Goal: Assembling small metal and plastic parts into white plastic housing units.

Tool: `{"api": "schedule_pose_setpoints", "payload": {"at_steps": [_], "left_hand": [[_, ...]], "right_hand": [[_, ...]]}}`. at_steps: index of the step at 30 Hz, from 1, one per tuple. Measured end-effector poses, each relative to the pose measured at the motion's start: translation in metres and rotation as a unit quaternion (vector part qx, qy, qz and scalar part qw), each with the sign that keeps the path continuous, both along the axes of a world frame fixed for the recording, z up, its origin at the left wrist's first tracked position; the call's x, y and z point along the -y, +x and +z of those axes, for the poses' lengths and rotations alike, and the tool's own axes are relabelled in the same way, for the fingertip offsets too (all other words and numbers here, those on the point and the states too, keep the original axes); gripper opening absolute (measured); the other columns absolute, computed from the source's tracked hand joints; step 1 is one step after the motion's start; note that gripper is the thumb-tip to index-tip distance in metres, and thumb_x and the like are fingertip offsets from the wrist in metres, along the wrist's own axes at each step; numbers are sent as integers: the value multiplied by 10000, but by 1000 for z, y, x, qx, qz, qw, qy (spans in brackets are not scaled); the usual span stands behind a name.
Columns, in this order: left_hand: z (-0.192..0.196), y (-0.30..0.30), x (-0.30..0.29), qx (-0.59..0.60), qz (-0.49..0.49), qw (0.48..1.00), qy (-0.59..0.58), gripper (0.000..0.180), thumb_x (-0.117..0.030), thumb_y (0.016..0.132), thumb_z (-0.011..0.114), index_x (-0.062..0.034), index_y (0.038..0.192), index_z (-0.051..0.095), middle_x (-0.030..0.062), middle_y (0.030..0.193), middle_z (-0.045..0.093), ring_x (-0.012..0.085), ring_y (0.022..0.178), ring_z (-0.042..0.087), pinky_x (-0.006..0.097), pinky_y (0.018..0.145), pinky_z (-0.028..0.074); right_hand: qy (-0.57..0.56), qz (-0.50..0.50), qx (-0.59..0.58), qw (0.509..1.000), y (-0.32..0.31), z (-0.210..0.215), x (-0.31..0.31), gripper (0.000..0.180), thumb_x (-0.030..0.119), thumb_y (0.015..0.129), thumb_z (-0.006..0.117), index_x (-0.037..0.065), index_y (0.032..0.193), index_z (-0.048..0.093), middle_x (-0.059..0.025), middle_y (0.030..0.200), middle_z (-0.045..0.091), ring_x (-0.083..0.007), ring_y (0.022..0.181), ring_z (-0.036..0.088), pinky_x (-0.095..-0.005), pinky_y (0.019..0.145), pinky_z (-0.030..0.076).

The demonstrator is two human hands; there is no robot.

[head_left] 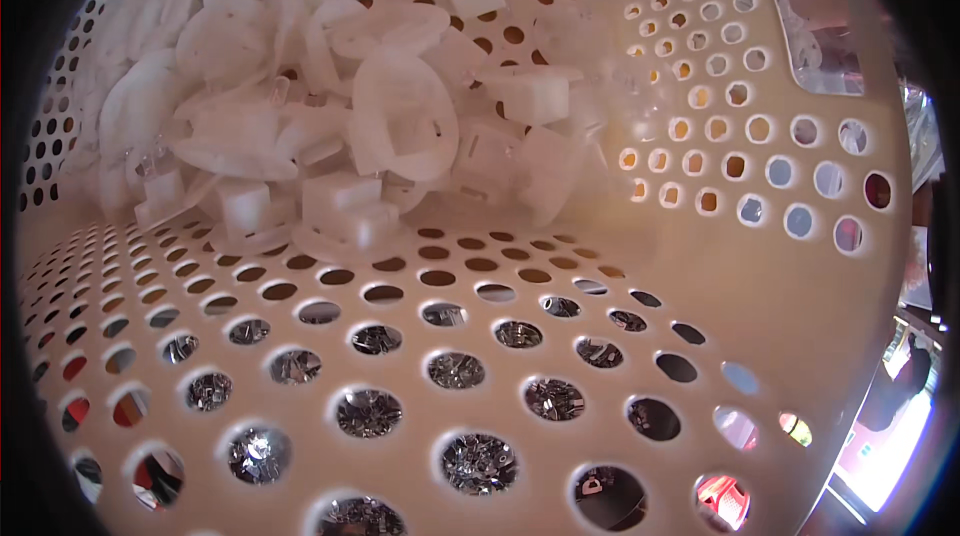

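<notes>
Perforated cream plastic basket [620, 266] fills the view, seen from inside at very close range. At 11 o'clock, a heap of white plastic parts [330, 126] lies piled against the basket wall: thin round discs, each joined to a small square block, loosely tangled and overlapping. Through the round holes at 6 o'clock, a mass of small shiny metal pieces [475, 461] shows underneath. Neither the left nor the right hand is in view, so neither grip can be judged. The heap looks unsteady and leans toward 5 o'clock; a tilt or jolt of the basket would likely send parts sliding across the floor, and thin discs might catch in the holes.
</notes>
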State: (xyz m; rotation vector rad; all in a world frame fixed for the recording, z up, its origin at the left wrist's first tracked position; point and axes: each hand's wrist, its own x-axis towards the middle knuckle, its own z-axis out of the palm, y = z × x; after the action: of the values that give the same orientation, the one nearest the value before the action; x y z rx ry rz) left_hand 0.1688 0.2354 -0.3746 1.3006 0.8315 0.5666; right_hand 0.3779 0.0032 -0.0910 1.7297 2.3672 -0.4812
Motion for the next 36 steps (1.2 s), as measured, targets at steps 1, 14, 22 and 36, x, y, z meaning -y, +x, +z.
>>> {"api": "schedule_pose_setpoints", "payload": {"at_steps": [1, 14, 22, 36], "left_hand": [[-2, 7, -3, 0, -1, 1000, 12, 273, -288, 851, 573, -34, 951, 591, 95, 831, 612, 225, 753, 593, 350, 679, 487], [8, 32, -63, -47, -11, 985, 164, 267, -283, 832, 592, -34, 927, 599, 101, 815, 616, 232, 746, 597, 349, 678, 486], [7, 26, -90, -112, -17, 969, 220, 264, -281, 820, 604, -33, 911, 604, 104, 805, 618, 236, 742, 599, 348, 678, 485], [109, -20, 3, -305, -97, 888, 330, 258, -277, 800, 625, -33, 884, 613, 110, 788, 622, 243, 735, 603, 347, 677, 484]], "right_hand": [[3, 0, 4, 1000, 3, -1, 1, 355, 92, 682, 668, 11, 1017, 584, -157, 955, 569, -336, 850, 570, -414, 706, 485], [38, -9, 18, 999, -7, 3, -15, 338, 97, 692, 667, 30, 1015, 589, -148, 940, 576, -327, 813, 581, -407, 673, 493], [24, -15, -7, 1000, -14, 6, -40, 329, 99, 699, 666, 41, 1013, 591, -142, 930, 580, -322, 791, 587, -402, 653, 498], [63, -44, -117, 990, -29, 34, 29, 317, 117, 689, 695, 88, 995, 617, -115, 928, 597, -310, 813, 599, -413, 640, 512]]}}
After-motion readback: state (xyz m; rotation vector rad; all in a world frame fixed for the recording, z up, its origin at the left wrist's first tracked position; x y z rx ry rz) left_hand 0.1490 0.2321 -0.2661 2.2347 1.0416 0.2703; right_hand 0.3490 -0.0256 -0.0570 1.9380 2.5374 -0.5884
